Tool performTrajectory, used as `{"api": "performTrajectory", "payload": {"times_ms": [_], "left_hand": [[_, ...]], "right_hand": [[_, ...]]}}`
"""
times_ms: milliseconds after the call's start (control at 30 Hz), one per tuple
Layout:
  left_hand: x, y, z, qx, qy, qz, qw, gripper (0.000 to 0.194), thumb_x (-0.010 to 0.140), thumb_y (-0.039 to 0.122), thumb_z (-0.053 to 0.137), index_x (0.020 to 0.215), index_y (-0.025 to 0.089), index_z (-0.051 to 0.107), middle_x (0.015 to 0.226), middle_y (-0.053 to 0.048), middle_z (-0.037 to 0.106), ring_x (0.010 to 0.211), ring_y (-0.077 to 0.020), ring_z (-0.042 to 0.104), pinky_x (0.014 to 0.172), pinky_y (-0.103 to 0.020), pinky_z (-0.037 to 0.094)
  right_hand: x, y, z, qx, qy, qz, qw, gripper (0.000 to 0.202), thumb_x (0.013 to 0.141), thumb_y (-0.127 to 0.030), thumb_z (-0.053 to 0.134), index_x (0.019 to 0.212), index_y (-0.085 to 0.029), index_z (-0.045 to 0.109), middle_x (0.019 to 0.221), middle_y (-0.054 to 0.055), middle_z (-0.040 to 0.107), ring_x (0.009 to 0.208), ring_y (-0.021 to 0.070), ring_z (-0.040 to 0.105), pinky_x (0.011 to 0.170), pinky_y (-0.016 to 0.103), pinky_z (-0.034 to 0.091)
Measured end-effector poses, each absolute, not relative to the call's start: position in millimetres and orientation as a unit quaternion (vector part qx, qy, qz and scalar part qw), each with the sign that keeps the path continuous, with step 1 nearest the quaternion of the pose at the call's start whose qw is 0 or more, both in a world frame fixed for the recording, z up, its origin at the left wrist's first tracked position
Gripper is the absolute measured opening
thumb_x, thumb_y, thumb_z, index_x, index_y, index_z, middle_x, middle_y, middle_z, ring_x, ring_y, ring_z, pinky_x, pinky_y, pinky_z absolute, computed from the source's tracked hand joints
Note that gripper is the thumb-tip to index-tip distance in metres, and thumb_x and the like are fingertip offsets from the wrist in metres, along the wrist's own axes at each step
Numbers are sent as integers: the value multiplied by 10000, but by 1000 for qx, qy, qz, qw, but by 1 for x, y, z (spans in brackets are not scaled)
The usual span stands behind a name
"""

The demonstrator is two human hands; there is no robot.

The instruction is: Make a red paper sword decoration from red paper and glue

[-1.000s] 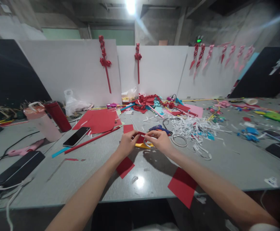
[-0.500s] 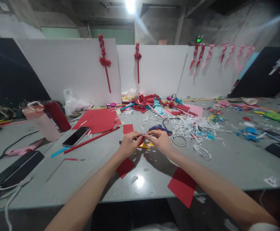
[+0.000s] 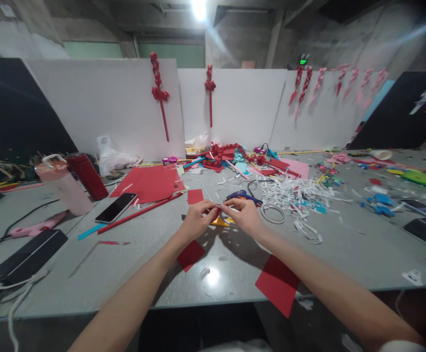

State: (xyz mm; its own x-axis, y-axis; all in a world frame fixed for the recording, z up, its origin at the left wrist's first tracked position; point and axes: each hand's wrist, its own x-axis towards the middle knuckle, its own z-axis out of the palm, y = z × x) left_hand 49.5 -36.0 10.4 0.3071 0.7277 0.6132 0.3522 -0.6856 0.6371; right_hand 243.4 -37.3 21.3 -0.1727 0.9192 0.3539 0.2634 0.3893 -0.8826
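Taking the blue glue gun (image 3: 241, 195) as our landmark, we start far to its left, where a black case (image 3: 26, 256) lies on the surface (image 3: 352, 254) with a pink glue gun (image 3: 39, 226) just behind it. Next come a pink bottle (image 3: 66, 190) and a red tumbler (image 3: 86, 177), both upright, well left of the blue glue gun. A phone (image 3: 116, 208) follows, then a long red stick (image 3: 139, 213) and, behind that, large red sheets (image 3: 147, 185), still left of our landmark.

Just left of and nearer to us than the blue glue gun, our left hand (image 3: 198, 218) has its thumb and fingers pinched on a small red piece (image 3: 218, 213). Our right hand (image 3: 243, 215), directly in front of the blue glue gun, pinches the same piece from the other side, so our fingertips nearly meet. A yellow toothed strip (image 3: 220, 222) lies below them.

Just right of the blue glue gun, we see a grey ring (image 3: 272, 213); nearer us, also rightward, a red square (image 3: 278, 283); and farther right, white paper shreds (image 3: 289, 190).
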Motion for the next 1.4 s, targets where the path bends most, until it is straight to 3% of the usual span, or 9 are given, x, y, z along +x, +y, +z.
{"api": "performTrajectory", "payload": {"times_ms": [267, 467, 800, 1067, 1233, 1400], "left_hand": [[49, -36, 10, 786, 347, 473, 196, 216, 984, 282, 573, 965, 187, 766, 899, -63, 751, 820, -172, 682, 715, -263, 504], [49, -39, 14, 800, 336, 463, 184, 220, 993, 290, 567, 973, 176, 754, 880, -62, 737, 798, -163, 662, 738, -269, 489], [49, -38, 10, 793, 344, 474, 165, 337, 1017, 361, 522, 844, 171, 740, 794, -49, 720, 715, -147, 623, 680, -264, 451], [43, -30, 8, 769, 361, 511, 129, 307, 1002, 347, 538, 861, 184, 757, 803, -42, 727, 720, -150, 632, 710, -272, 468], [36, -25, 9, 753, 385, 521, 117, 320, 990, 352, 542, 799, 175, 729, 749, -33, 691, 686, -147, 599, 682, -269, 453], [34, -22, 10, 725, 402, 540, 145, 277, 964, 342, 568, 794, 166, 697, 753, -24, 692, 682, -141, 601, 680, -254, 471]], "right_hand": [[243, -39, 22, -442, -675, 351, 476, 504, 798, -625, 721, 867, -128, 770, 545, -11, 532, 466, 96, 364, 442, 243, 248], [244, -37, 20, -434, -682, 343, 478, 485, 807, -603, 717, 860, -124, 770, 592, 7, 574, 506, 105, 401, 465, 241, 263], [242, -41, 25, -430, -688, 364, 457, 486, 807, -605, 721, 896, -131, 774, 562, 8, 596, 474, 113, 449, 445, 236, 293], [242, -39, 25, -407, -692, 403, 441, 541, 871, -581, 658, 1115, -111, 771, 498, -36, 516, 436, 98, 384, 434, 237, 259], [247, -32, 21, -436, -683, 357, 465, 735, 879, -520, 672, 1464, -95, 541, 502, -66, 532, 448, 111, 412, 477, 234, 319], [253, -24, 17, -436, -705, 306, 468, 519, 869, -508, 676, 1235, -143, 731, 755, 61, 726, 645, 181, 605, 569, 260, 433]]}}
